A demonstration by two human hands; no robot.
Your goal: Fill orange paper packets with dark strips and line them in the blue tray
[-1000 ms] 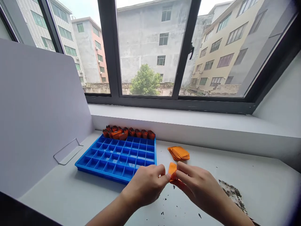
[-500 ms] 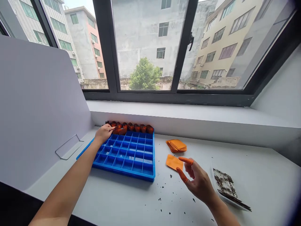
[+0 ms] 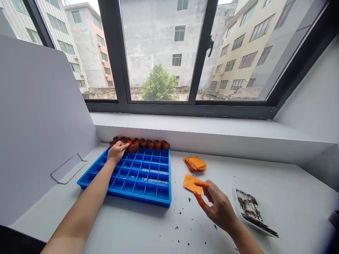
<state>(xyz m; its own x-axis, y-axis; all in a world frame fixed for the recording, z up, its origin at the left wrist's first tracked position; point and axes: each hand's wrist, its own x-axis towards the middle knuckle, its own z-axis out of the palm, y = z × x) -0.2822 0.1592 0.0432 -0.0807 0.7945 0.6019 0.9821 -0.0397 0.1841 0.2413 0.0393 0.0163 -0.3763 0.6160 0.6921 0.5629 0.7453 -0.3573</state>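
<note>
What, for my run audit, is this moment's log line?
left hand: at packets in blue tray | right hand: open, near orange piece

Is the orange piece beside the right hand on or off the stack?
Off: the orange piece lies on the table, in front of the stack.

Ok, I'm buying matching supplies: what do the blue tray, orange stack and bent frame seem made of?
Blue tray: probably moulded plastic, glossy, from its pale glints and even walls.
Orange stack: perhaps cloth or paper; the flat, matte layers leave it open.
Bent frame: likely metal wire, smooth grey, thin and neatly bent.
</note>
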